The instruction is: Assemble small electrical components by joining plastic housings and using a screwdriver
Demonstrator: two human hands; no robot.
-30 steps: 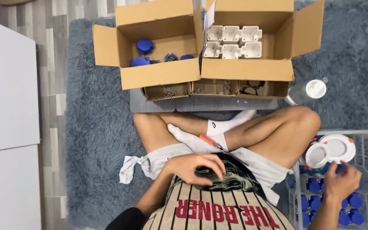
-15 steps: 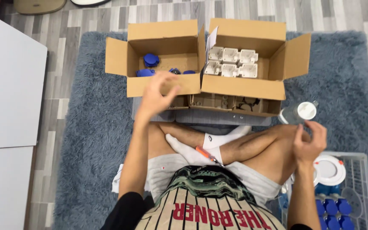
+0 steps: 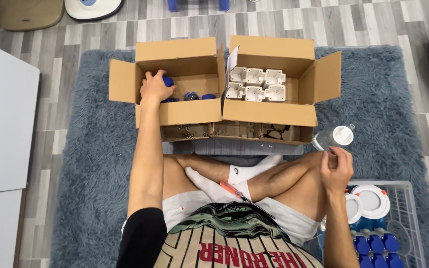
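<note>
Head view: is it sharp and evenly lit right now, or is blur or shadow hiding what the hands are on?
Head view: sharp and evenly lit, no glare. The left hand is crisp, reaching onto a blue part in the left box, whose inner wall shades the contents a little. The right hand is clear beside the bottle. Edges bow slightly from the wide lens.
</note>
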